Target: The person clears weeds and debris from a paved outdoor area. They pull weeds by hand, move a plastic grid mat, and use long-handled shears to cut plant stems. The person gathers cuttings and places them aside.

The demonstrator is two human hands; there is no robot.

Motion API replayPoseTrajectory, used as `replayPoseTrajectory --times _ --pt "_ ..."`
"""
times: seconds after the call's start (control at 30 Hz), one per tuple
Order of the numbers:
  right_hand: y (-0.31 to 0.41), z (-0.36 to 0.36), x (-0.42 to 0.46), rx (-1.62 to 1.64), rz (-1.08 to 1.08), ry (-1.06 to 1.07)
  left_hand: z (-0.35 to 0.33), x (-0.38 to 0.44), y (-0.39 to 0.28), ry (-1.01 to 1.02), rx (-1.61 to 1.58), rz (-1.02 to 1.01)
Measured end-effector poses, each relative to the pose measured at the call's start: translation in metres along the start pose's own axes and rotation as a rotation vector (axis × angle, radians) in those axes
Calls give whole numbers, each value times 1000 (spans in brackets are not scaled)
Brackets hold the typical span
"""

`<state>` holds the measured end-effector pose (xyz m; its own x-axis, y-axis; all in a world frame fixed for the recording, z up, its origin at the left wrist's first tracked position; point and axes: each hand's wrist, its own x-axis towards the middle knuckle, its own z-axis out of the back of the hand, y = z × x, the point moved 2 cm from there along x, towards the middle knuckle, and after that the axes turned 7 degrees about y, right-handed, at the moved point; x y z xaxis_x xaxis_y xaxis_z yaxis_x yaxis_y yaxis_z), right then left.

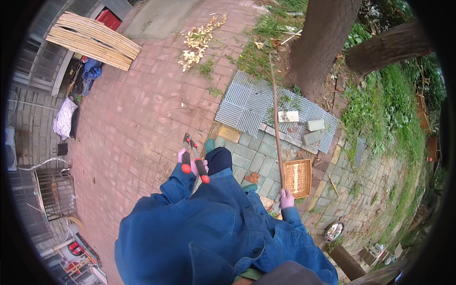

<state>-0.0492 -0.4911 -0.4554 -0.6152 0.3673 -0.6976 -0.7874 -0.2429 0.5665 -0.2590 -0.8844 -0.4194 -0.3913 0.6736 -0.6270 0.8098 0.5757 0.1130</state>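
Note:
My left hand (195,166) is closed around a pair of loppers (195,153) with black grips and red ends. Their short metal head points away from me over the red brick paving. In my right hand (286,199) is the near end of a long, thin wooden pole (276,107). The pole stretches forward across the grey plastic floor tiles (242,99), and its far end is by the soil beside the tree trunk (320,46). Just right of the pole, a rectangular wicker basket (307,178) rests on the paving.
Pale bricks (288,116) lie on the plastic tiles. Cut branches with dry yellow leaves (196,44) are on the red paving (142,117). Bamboo slats (94,39) lean out at far left, above a blue tarp (91,73). A round dish (334,231) sits at right.

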Motion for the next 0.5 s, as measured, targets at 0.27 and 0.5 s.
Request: replayPoseTrajectory --times 0.27,0.5 --pt "257 -84 357 -549 47 -194 60 -76 -180 -68 -193 -341" --pt "185 -103 156 -416 -315 69 37 -97 -308 -76 -299 -441"
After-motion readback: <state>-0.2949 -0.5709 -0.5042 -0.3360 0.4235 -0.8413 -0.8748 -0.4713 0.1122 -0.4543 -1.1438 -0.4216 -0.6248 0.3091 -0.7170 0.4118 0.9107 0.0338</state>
